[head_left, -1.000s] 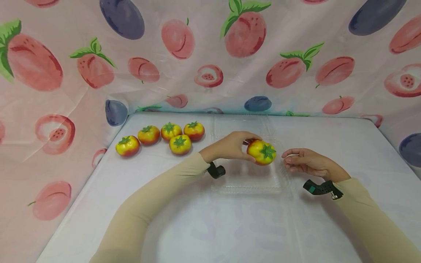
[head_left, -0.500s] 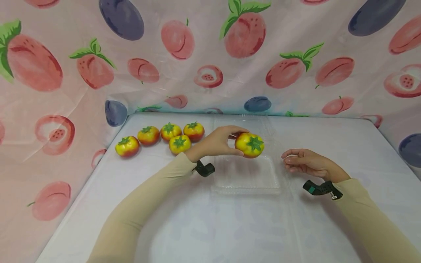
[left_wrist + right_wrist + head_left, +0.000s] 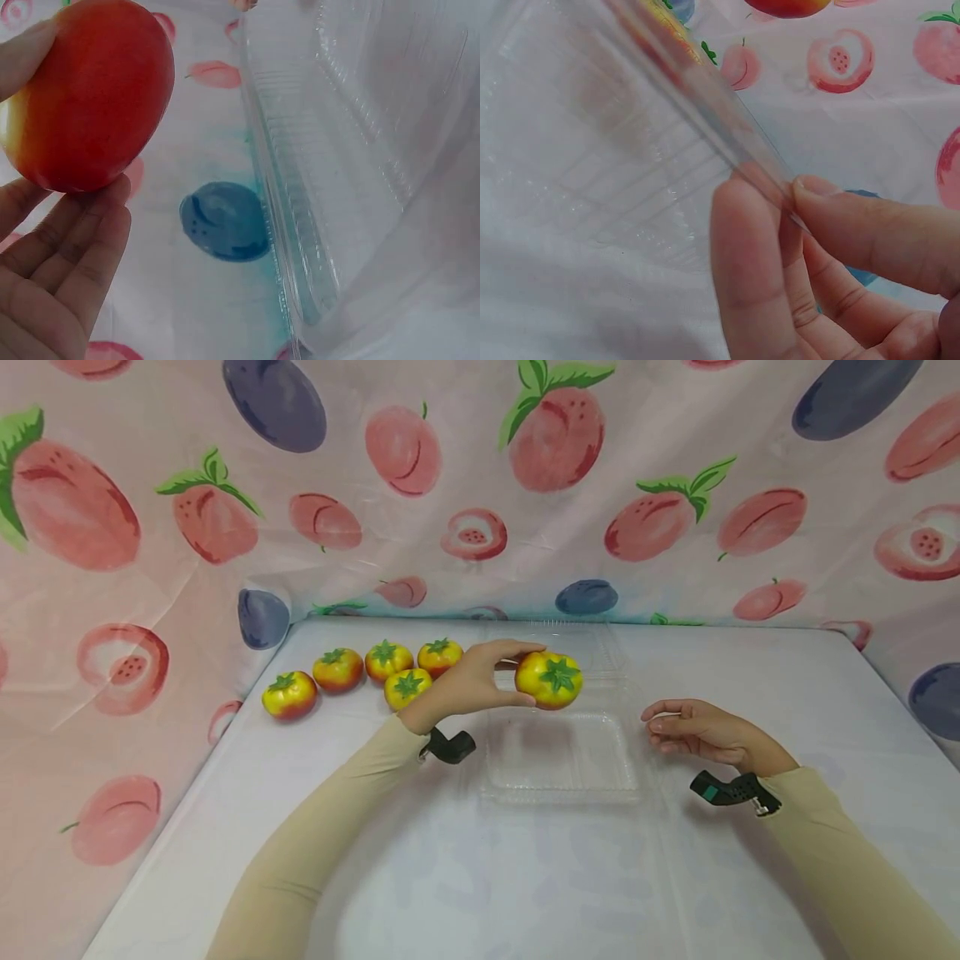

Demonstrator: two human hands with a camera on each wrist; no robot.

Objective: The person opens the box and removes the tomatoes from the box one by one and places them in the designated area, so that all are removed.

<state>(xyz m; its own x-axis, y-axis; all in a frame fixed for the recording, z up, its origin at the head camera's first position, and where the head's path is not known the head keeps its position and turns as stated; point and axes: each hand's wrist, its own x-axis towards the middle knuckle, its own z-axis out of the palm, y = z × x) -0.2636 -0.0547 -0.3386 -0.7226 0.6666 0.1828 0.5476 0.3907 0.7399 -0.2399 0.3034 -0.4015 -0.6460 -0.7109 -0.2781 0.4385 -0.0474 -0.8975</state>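
Observation:
My left hand (image 3: 468,681) grips a yellow-and-red tomato (image 3: 550,680) with a green star-shaped leaf cap, thumb on one side and fingers on the other. It is held above the back part of a clear plastic clamshell box (image 3: 562,795), whose lid (image 3: 555,647) lies folded back behind the base. The left wrist view shows the tomato's red underside (image 3: 97,97) and the box's long wall beside it. At the box's right side my right hand (image 3: 697,731) pinches the thin plastic rim (image 3: 769,176) between thumb and fingers, plain in the right wrist view.
Several more tomatoes (image 3: 289,695) of the same look sit in a loose group left of the box. My left wrist partly overlaps the nearest ones. A white cloth (image 3: 525,885) covers the table, and a fruit-printed curtain (image 3: 480,468) rises at the back and left.
My left hand has moved left and slightly toward the back with the tomato in its grip, uncovering more of the box base. My right hand has kept its place.

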